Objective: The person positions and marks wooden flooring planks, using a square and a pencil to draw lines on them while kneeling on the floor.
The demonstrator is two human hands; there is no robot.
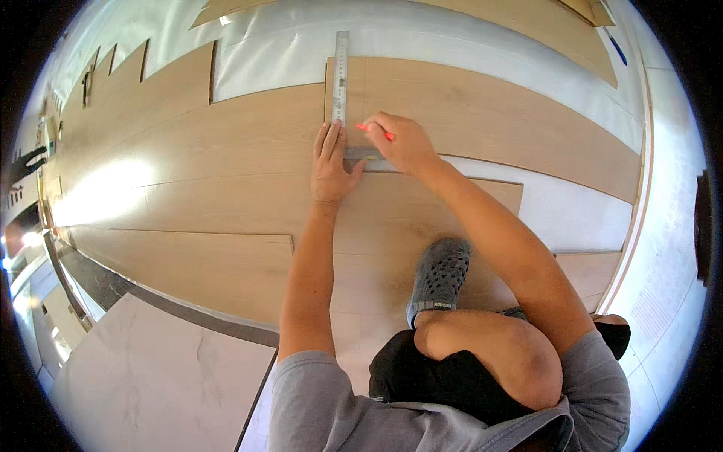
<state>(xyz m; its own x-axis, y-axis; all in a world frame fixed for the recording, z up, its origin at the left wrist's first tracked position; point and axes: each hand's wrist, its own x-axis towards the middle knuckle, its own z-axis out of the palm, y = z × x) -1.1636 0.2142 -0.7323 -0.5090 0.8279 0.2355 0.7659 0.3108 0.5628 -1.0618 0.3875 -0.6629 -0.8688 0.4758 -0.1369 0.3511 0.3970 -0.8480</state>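
A metal L-shaped square (341,75) lies on a long wood-look floor plank (482,109), its ruled blade pointing away from me and its thicker arm reaching right. My left hand (331,167) lies flat with fingers stretched over the near end of the blade, pressing on the corner. In my right hand (403,143) a slim red pencil (363,127) is pinched, just right of the blade; where its tip meets the plank is too small to tell. The plank overlaps the laid flooring (241,143) at its left end.
Silvery underlay (572,207) shows between planks on the right. More loose planks (542,34) lie at the far side. My shoe (443,275) rests on the flooring. A pale marble-look slab (158,377) stands at near left, and a white wall (670,226) bounds the right.
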